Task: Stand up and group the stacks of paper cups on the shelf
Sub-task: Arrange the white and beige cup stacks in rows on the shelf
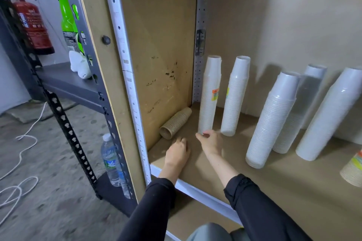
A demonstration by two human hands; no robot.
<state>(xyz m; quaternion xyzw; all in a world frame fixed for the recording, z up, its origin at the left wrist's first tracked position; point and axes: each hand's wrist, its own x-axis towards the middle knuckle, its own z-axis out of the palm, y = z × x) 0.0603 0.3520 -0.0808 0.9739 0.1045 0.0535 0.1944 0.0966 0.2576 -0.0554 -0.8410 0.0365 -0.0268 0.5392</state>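
Paper cup stacks (pixel 272 121) stand upright in white columns on the shelf (pixel 284 186) ahead of you, two near the back left corner and three further right. A brown stack (pixel 176 123) lies on its side against the side panel (pixel 156 45) at the left. Your right hand (pixel 210 142) pinches the foot of the leftmost white stack (pixel 210 94). Your left hand (pixel 177 151) rests on the shelf just beside the brown stack, fingers curled in, grasping nothing.
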